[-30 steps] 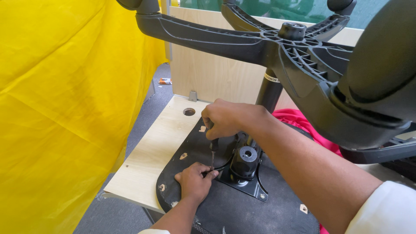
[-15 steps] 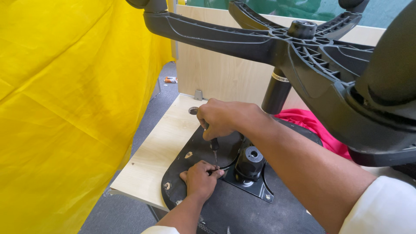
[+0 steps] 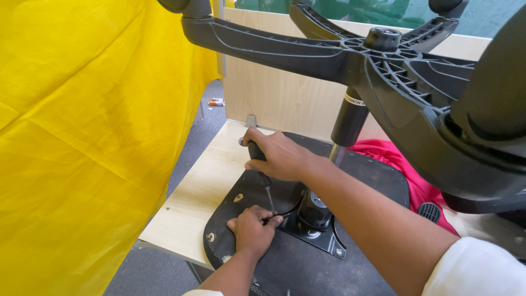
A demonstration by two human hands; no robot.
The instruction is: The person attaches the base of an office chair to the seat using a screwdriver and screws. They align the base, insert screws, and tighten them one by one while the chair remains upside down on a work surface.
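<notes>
Hands work over an upturned office chair that lies on a pale wooden table (image 3: 197, 192). The right hand (image 3: 276, 153) is clenched around the black handle of a screwdriver (image 3: 267, 189), whose thin metal shaft points down at the black underside of the seat (image 3: 329, 268). The left hand (image 3: 253, 230) rests on that underside, its fingers pinched together just at the screwdriver's tip; what they pinch is too small to tell. Just beside the tip sits the metal mounting plate (image 3: 315, 235), and from it rises the black gas column (image 3: 350, 118), which bears a small pale label band near its top. Above, the star-shaped chair base (image 3: 339, 52) spreads its black arms across the view. A yellow cloth (image 3: 82, 137) hangs at the left. A red cloth (image 3: 400, 164) lies behind the seat, against a wooden partition (image 3: 279, 98). On the grey floor, far off, lies a small white and orange package (image 3: 216, 102).
</notes>
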